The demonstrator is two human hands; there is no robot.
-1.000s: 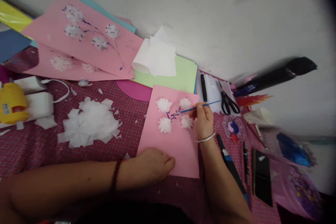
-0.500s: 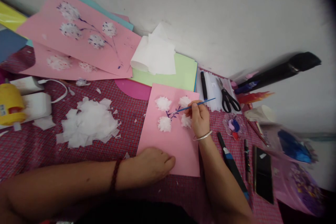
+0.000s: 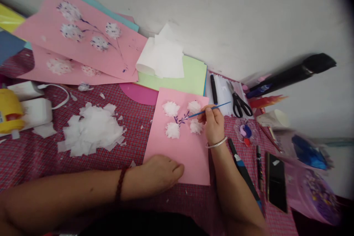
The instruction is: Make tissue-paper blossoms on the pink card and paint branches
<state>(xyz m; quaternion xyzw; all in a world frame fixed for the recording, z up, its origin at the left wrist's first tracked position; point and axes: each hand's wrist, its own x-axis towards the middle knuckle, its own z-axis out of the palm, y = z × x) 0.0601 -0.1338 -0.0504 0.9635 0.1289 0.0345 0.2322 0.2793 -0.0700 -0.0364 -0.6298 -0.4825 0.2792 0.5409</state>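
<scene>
In my right hand [image 3: 214, 124] a thin blue paintbrush [image 3: 200, 112] is pinched between thumb and fingers. Its tip touches purple painted branches [image 3: 182, 118] on a sheet of pink paper [image 3: 177, 153]. Several fluffy white paper flowers [image 3: 170, 108] surround the branches on that sheet. My left hand [image 3: 163, 173] lies palm down over the sheet's lower left edge, with nothing seen in it; its fingers show only in part. To the right of my right hand sits a small clear palette [image 3: 245, 132] with purple, blue and red paint.
A heap of white paper pieces [image 3: 90, 131] lies at left, near a yellow tool [image 3: 10, 110] and white adapters. Behind are pink flower pictures [image 3: 94, 59] and a tissue roll [image 3: 162, 53]. Scissors [image 3: 239, 101], a box cutter [image 3: 243, 171] and a phone [image 3: 276, 182] lie right.
My right hand has shifted slightly right, and the brush tip has moved a little along the purple branches. My left hand stays on the paper. The whole view has slid slightly left.
</scene>
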